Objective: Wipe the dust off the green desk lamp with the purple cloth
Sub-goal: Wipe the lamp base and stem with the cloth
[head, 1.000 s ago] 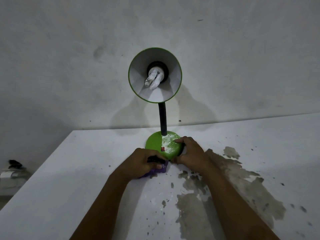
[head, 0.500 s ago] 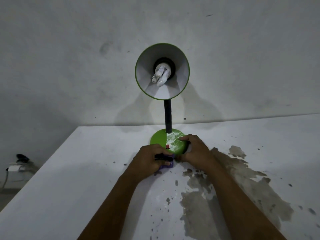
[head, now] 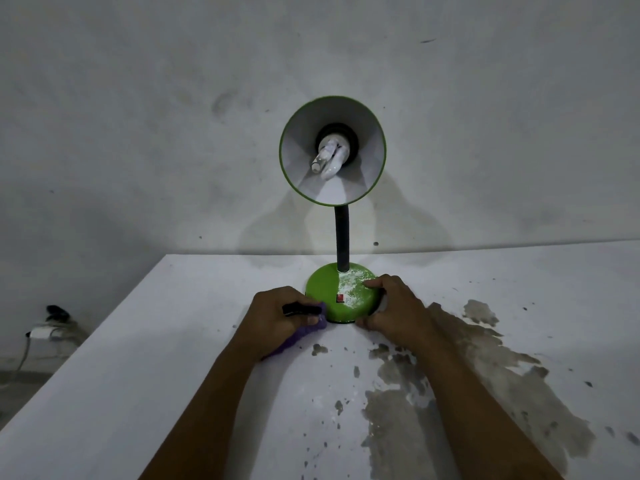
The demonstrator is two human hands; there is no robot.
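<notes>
While the right hand (head: 391,306) grips the right edge of the green desk lamp (head: 341,296) base, steadying it at the far middle of the counter (head: 156,358), the left hand (head: 280,317) clutches the purple cloth (head: 304,332) just left of the base. White dust remains on its right half; wiping there appears next.

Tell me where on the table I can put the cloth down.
Bare white table lies left of the left hand, out to the edge. Another patch sits right of the lamp base, behind the right hand. Crowded: hands, cloth and base meet at centre; peeled patches lie right.
</notes>
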